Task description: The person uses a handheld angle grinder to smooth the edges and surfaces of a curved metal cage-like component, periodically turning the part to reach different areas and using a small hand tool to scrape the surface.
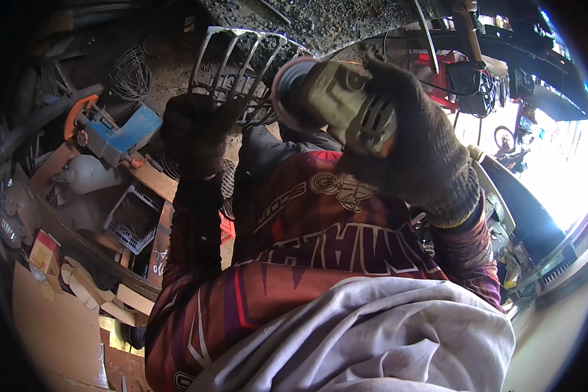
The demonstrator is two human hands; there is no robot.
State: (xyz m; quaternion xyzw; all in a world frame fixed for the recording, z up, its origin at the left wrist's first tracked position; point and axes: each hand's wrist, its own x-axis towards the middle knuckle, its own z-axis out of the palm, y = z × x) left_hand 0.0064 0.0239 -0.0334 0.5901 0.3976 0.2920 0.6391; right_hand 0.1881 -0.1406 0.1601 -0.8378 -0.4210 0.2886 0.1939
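Note:
My right hand [424,137], in a dark knitted work glove, is wrapped round the body of an angle grinder [353,104]. The grinder's round disc [293,91] points left, beside a metal rack [245,55] of bent, parallel bars. Whether the disc touches the bars I cannot tell. On the rack's lower left side, my gloved left hand [196,127] is closed round its frame; deep shadow hides most of the fingers. The upper bars look bright and bare, the lower ones dark.
A rough, grit-covered work surface [333,23] lies beyond the rack. To the left stand a blue machine [127,130] with an orange part, a coil of wire [132,72], a plastic crate [134,219] and cardboard [52,320]. A hammer [468,29] and a red stand [443,81] are at the upper right.

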